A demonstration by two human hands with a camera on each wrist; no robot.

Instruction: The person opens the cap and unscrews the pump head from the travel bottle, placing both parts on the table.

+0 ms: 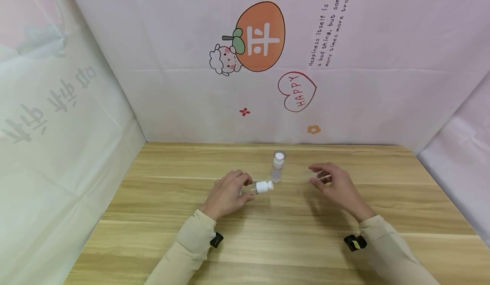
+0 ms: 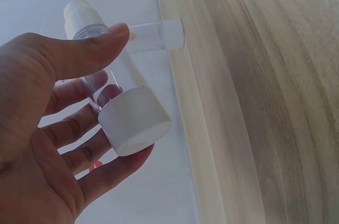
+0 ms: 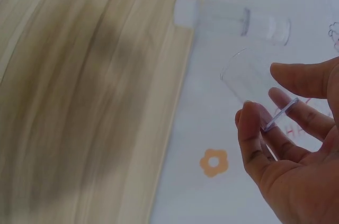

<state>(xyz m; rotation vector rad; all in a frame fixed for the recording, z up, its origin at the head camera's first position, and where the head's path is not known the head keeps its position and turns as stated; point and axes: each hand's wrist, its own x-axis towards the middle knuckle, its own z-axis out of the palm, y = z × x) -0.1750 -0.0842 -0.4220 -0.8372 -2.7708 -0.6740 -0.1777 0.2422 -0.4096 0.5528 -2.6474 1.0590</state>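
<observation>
My left hand holds a small clear bottle with a white base and a white pump top, tilted above the table. In the left wrist view the thumb lies across the bottle near its neck, and the fingers curl behind it. A clear, hollow cap is pinched in my right hand, apart from both bottles. Between the hands, a second clear bottle stands upright on the table. It has a white base and what looks like a clear cap over its top.
The wood-grain table meets a pale printed cloth at its back edge. More cloth hangs at the left and right. A black band sits at the right wrist, and another at the left.
</observation>
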